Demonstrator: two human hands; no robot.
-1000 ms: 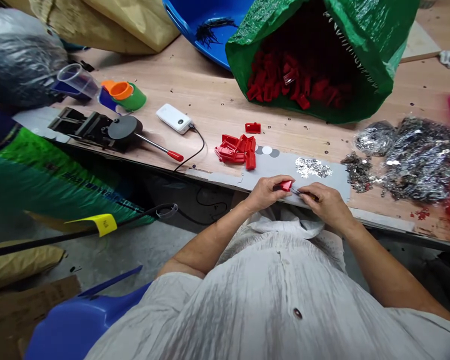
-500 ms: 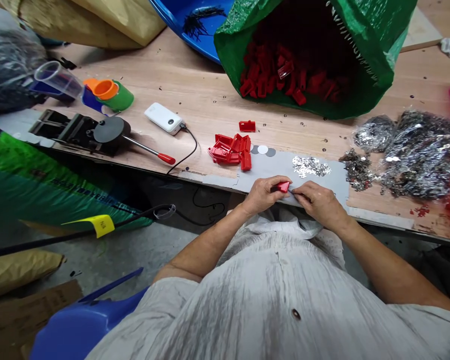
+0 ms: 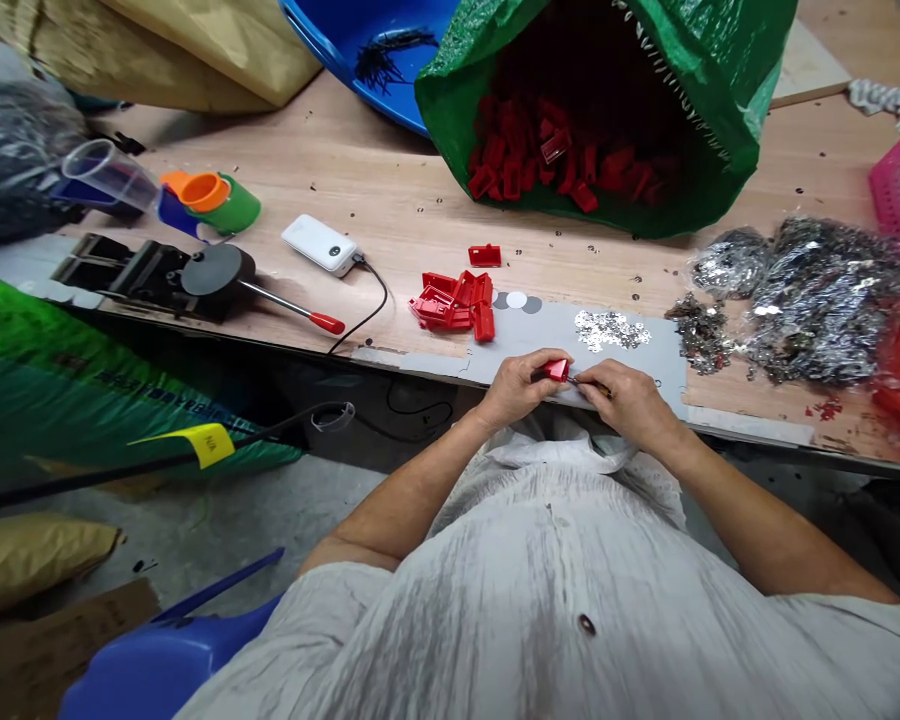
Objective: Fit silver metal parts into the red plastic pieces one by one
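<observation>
The left hand [image 3: 517, 389] pinches a red part [image 3: 558, 370]. The right hand [image 3: 631, 400] grips a tool [image 3: 604, 391], its tip at the part's end.

Right of frame centre, the left hand [image 3: 519, 388] pinches a red piece [image 3: 557, 371] and the right hand [image 3: 631, 400] holds a slim tool [image 3: 600, 388] at its end. Metal bits [image 3: 611, 330] lie just above; at upper right, a green sack [image 3: 742, 90] opens on more red parts [image 3: 510, 150].
</observation>
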